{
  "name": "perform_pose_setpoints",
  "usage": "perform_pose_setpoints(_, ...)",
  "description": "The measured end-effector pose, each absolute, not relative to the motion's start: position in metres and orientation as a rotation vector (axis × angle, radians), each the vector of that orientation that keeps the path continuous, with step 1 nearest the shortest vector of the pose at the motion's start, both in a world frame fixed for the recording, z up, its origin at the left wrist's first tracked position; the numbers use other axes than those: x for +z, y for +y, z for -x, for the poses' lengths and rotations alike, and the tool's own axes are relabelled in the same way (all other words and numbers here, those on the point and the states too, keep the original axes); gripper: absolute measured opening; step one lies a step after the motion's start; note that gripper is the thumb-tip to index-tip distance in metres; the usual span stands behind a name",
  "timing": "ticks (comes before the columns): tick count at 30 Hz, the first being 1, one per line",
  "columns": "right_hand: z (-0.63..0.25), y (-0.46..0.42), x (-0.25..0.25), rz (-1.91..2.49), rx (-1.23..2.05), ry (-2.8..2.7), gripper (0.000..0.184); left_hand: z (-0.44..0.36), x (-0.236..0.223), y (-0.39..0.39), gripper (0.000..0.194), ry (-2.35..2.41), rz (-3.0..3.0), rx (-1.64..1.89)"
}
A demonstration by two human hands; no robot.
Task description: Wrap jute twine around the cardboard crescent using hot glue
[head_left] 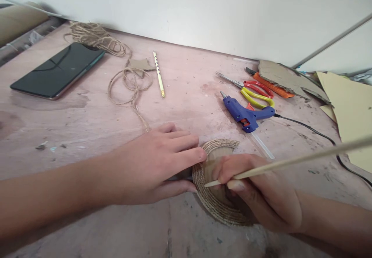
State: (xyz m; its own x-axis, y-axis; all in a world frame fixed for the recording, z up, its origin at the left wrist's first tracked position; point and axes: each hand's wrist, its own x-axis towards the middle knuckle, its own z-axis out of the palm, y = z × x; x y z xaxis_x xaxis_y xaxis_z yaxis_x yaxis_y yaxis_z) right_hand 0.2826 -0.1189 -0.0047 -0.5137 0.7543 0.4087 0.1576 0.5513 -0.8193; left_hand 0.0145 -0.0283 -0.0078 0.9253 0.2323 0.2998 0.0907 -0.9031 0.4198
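Observation:
A curved piece of cardboard banded with rows of jute twine (213,203) lies on the table in front of me. My left hand (171,161) steadies its left edge, fingertips on the twine rows and thumb against the near side. In my right hand (255,188) is a pointed wooden stick (270,167), pinched between thumb and fingers. Its tip meets the inner twine rows, and its other end runs out of view to the right. A strand of jute twine (141,118) passes under my left hand, where its end is hidden.
A blue glue gun (241,112), red-and-yellow scissors (257,93) and an orange cutter (273,84) lie at the right, near torn cardboard (286,76). A phone (58,70), a twine bundle (95,37) and a patterned pencil (158,74) lie farther back. A white wall stands behind.

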Motion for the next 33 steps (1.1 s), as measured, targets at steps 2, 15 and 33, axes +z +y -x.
perform_pose_setpoints(2, -0.283, -0.119, -0.005, 0.74, 0.966, -1.983, 0.006, -0.014, -0.007, -0.029, 0.027, 0.231, -2.675, 0.495)
perform_pose_setpoints(15, -0.284, -0.119, -0.003, 0.701, 0.956, -2.028, 0.009, -0.015, -0.007, -0.028, 0.021, 0.244, -2.666, 0.495)
perform_pose_setpoints(33, -0.29, -0.119, 0.007, 0.697, 0.94, -2.193, 0.01, -0.015, -0.01, -0.028, 0.021, 0.236, -2.688, 0.513)
